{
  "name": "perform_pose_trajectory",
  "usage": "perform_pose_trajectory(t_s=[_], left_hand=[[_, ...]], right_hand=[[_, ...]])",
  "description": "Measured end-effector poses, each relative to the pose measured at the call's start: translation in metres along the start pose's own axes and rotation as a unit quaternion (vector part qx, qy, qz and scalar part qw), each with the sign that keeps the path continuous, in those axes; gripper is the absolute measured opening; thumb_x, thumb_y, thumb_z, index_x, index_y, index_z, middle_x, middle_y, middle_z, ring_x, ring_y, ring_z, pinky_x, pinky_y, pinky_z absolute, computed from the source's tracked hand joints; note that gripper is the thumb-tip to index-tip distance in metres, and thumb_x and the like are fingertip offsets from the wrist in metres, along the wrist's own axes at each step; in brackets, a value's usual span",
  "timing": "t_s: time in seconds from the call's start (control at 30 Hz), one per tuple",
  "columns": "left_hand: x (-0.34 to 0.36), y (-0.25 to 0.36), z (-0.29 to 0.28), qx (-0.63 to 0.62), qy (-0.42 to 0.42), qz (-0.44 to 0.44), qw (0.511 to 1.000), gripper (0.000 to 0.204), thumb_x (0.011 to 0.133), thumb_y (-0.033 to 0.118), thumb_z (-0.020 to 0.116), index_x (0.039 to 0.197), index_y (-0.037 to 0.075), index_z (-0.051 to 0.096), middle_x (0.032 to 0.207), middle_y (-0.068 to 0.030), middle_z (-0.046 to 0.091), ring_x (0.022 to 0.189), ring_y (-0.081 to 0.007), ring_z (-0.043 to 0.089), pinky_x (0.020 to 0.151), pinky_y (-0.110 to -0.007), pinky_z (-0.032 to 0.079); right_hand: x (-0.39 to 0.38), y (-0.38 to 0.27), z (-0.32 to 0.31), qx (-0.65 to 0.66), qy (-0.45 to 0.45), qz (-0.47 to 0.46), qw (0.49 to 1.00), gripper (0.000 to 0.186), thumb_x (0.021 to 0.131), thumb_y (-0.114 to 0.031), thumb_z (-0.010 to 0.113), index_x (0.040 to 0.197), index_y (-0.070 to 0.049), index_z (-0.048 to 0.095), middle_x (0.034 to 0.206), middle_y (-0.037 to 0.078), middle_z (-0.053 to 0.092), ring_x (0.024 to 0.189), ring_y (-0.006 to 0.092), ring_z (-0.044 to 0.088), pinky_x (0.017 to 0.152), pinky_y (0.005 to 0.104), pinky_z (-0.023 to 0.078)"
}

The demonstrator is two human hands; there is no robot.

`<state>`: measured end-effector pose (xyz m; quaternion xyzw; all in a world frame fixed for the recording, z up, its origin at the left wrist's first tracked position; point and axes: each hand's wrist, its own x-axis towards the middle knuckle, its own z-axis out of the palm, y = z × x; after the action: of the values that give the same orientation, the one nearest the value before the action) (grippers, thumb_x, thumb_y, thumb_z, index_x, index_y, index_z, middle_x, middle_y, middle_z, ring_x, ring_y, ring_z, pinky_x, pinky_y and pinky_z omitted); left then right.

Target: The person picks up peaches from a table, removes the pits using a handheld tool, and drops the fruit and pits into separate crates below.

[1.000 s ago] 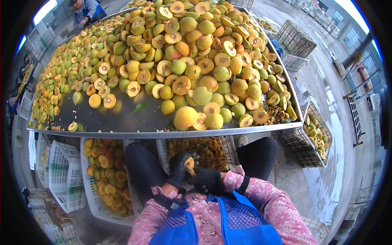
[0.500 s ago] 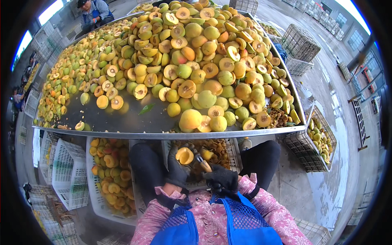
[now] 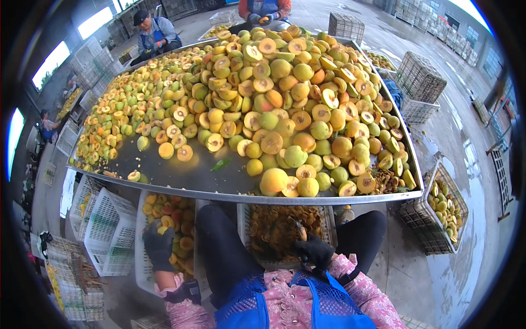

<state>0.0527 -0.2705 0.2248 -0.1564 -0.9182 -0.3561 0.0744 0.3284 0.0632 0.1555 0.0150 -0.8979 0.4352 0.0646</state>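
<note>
My left hand (image 3: 159, 248), in a dark glove, is over the white crate (image 3: 138, 263) of peach halves (image 3: 185, 241) at my left. Its fingers are apart at the crate's fruit, and no peach half is visibly gripped. Closed in its black glove, my right hand (image 3: 316, 251) holds a pitting tool with a wooden handle (image 3: 302, 233) between my knees. Its tip is hard to make out against the crate of brown pits and scraps (image 3: 279, 222) below.
A metal-rimmed table (image 3: 230, 196) heaped with halved peaches (image 3: 274, 109) spans the front. White crates (image 3: 112, 233) are stacked at left; a crate of halves (image 3: 441, 205) stands at right. Two co-workers (image 3: 156, 35) (image 3: 264, 13) sit beyond the table.
My left hand has moved left from between my knees to the crate, and the peach half it held is out of it. My right hand keeps the tool. The view has shifted.
</note>
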Motion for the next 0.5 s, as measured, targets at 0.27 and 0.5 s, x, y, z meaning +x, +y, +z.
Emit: perform_pose_trajectory(t_s=[0.27, 0.5], left_hand=[[0.121, 0.072, 0.096, -0.149, -0.044, 0.060, 0.986, 0.034, 0.077, 0.020, 0.059, 0.106, 0.002, 0.058, 0.099, -0.0175, 0.062, 0.091, -0.0323, 0.060, 0.077, -0.035, 0.046], [0.201, 0.078, 0.209, -0.006, -0.009, 0.162, 0.987, 0.029, 0.073, 0.023, 0.061, 0.099, 0.008, 0.059, 0.091, -0.0177, 0.063, 0.086, -0.0361, 0.059, 0.077, -0.042, 0.046]], right_hand=[[0.004, 0.012, 0.014, 0.376, 0.013, 0.394, 0.838, 0.021, 0.083, -0.023, 0.057, 0.086, -0.003, 0.057, 0.066, 0.003, 0.056, 0.051, 0.0099, 0.051, 0.046, 0.0245, 0.041], [0.019, 0.001, 0.004, 0.405, 0.021, 0.444, 0.799, 0.025, 0.082, -0.024, 0.059, 0.093, -0.002, 0.056, 0.069, 0.003, 0.058, 0.054, 0.0107, 0.053, 0.046, 0.0238, 0.042]])
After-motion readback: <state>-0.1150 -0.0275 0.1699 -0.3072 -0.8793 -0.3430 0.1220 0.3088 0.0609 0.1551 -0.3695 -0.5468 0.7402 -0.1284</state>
